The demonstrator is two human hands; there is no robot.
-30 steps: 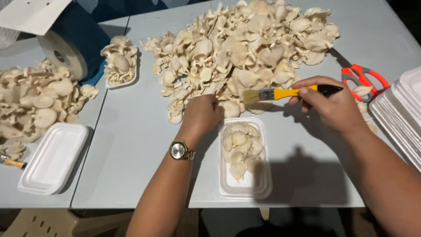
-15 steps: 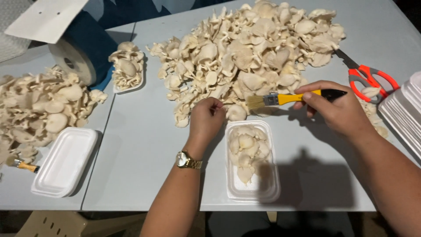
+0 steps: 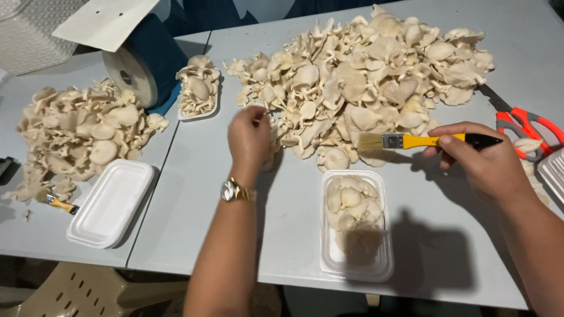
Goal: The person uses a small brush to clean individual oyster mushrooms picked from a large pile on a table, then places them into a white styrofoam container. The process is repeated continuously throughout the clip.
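Observation:
A big heap of pale oyster mushrooms (image 3: 358,82) covers the far middle of the grey table (image 3: 194,199). My left hand (image 3: 249,138), with a gold watch on the wrist, reaches into the heap's near left edge; it is blurred and I cannot tell whether it holds a mushroom. My right hand (image 3: 479,161) grips a paintbrush (image 3: 411,141) with a yellow and black handle, bristles pointing left just above the heap's near edge. A white foam tray (image 3: 355,267) partly filled with mushrooms lies in front, between my arms.
A second mushroom heap (image 3: 76,135) lies at left, with an upside-down white foam tray (image 3: 111,202) and a small brush (image 3: 56,202) near it. A filled tray (image 3: 198,88) and a roll (image 3: 132,73) stand at the back left. Red scissors (image 3: 523,120) and stacked trays (image 3: 552,170) lie at right.
My left hand has moved left and away from the front tray, up to the heap's left edge. The right hand still holds the brush, now a little lower.

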